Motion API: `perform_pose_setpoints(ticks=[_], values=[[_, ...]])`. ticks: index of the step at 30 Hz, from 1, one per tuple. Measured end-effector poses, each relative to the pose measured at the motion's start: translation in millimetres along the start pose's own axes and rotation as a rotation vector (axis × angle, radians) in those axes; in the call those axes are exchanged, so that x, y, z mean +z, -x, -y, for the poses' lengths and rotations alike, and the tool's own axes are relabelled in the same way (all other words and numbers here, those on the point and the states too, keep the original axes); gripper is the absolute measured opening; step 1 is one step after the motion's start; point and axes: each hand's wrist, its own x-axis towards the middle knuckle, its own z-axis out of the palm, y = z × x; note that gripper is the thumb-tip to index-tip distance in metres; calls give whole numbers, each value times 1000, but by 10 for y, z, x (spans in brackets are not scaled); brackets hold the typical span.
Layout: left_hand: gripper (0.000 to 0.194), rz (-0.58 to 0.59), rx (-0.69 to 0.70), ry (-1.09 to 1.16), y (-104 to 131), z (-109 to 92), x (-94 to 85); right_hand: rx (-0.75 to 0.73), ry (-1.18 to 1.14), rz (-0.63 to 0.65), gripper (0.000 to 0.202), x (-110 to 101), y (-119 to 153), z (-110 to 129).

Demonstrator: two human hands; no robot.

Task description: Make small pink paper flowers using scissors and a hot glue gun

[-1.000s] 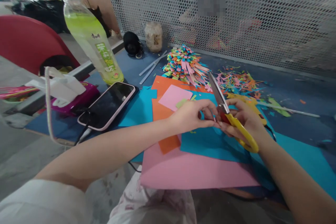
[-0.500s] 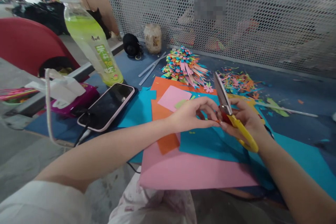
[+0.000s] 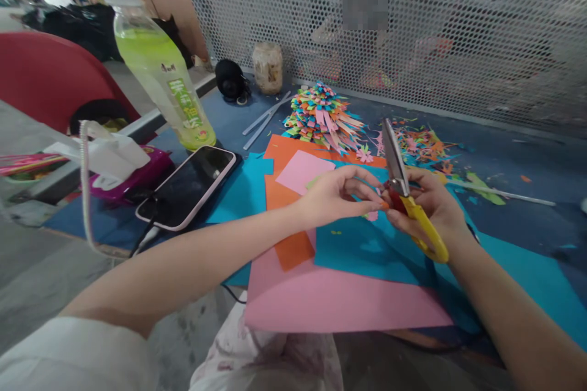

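Observation:
In the head view my right hand (image 3: pixel 433 211) grips yellow-handled scissors (image 3: pixel 395 156), whose blades point up and away from me. My left hand (image 3: pixel 337 195) pinches a small piece of colored paper (image 3: pixel 384 204) against the right fingertips; its shape is mostly hidden by the fingers. Below the fingertips shows a small pink paper piece (image 3: pixel 372 215); whether it is held or lies on the sheet, I cannot tell. Under both hands lie blue paper (image 3: pixel 367 256), orange paper (image 3: pixel 293 250) and a large pink sheet (image 3: pixel 339 305). A pink paper square (image 3: pixel 305 170) lies beside my left hand.
Behind the sheets stands a cone of fringed colored paper (image 3: pixel 321 116), with paper scraps (image 3: pixel 422 143) to its right. A phone (image 3: pixel 190 186), a drink bottle (image 3: pixel 165 73) and a purple box (image 3: pixel 132 177) are at left. A perforated metal panel (image 3: pixel 284 6) closes the back.
The scissors and my right hand have shifted slightly right, and my fingertips have turned a little. The small pink piece below them now shows. Everything else stays in place.

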Motion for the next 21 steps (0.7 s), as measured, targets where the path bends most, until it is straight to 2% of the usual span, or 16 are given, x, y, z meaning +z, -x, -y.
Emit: perform_pose_setpoints(ticks=[5,12,16,21], values=[[43,-41,-12,-36,3,2,-5,-16,18,-6,55,-27,-6,-69],[39,-59,-49,9,-4,-22,8,-45,42,-12,55,-37,9,-45],[39,-110,-9,46,-12,-42,12,-75,31,-5,55,-50,12,-52],[45,-10,45,-11,-8,10,-8,-59,65,-38,54,-14,3,-12]])
